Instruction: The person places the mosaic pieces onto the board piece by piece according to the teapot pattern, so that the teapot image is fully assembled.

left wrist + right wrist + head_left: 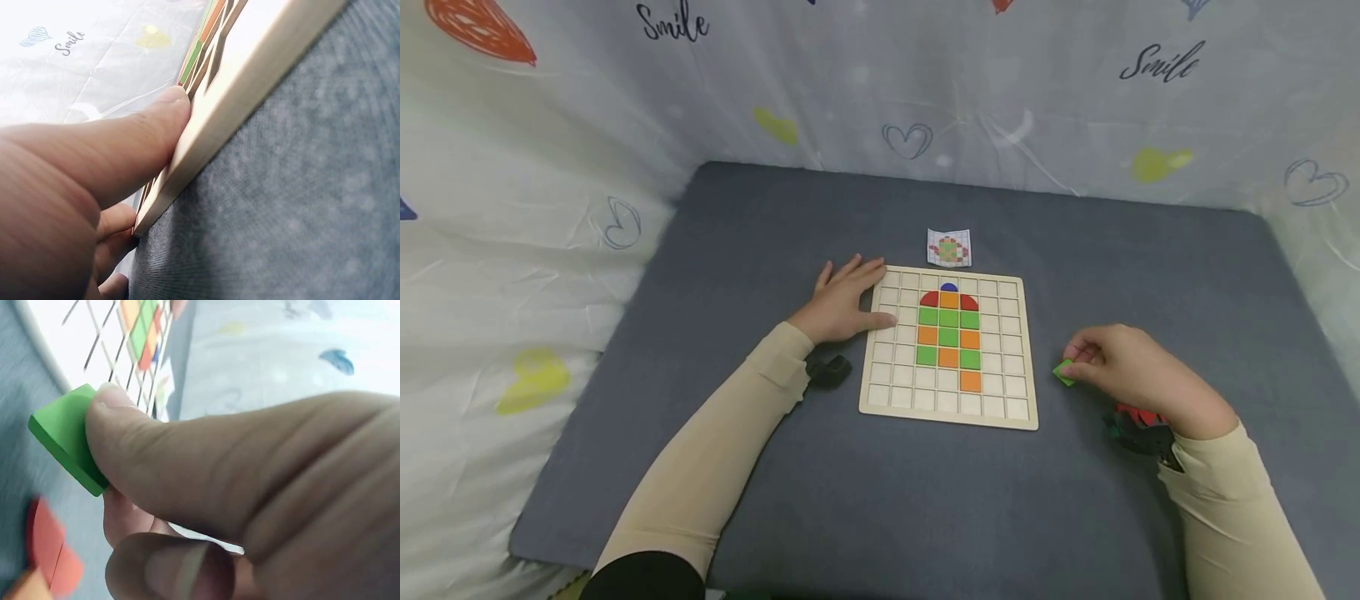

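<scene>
A wooden grid board (880,398) lies mid-table with green, orange, red and blue tiles set in its middle columns. My left hand (842,307) rests on the board's upper left edge, fingers spread and fairly straight. In the left wrist view its thumb (150,134) lies over the board's rim. To the right of the board, my right hand (1120,367) pinches a green square tile (65,434) between thumb and fingers, just off the board's edge.
A small picture card (949,248) with a coloured grid pattern lies behind the board. Red pieces (1138,414) lie on the grey table (865,508) beneath the right wrist. A white printed curtain (850,92) surrounds the table's back and sides.
</scene>
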